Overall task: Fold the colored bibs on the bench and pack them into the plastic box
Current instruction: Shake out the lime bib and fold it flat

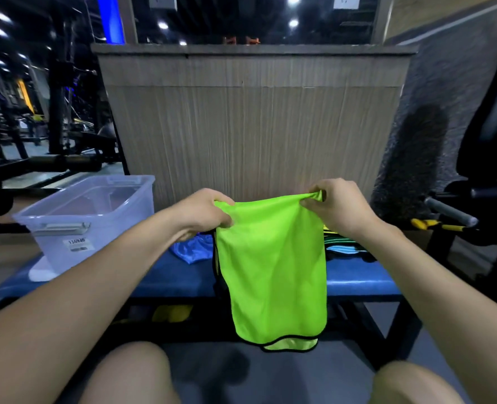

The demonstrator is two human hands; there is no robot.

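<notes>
Both grips, my left hand [205, 212] and right hand [339, 205], pinch the green bib [273, 269] aloft over the tabletop [165, 279]; other bibs [193, 250] lie unfolded, and the plastic box [87, 220] appears empty.

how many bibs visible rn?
3 clear: lime green mesh bib held up by both hands, crumpled blue bib on the blue padded bench, striped dark bib pile behind the right wrist, which may hide more.

— From where is the scene viewed?
— One head-worn wide-angle view is given, aimed forward and down. The bench [165, 279] is seen close below; a wooden panel [253, 126] is faced just behind it.
</notes>
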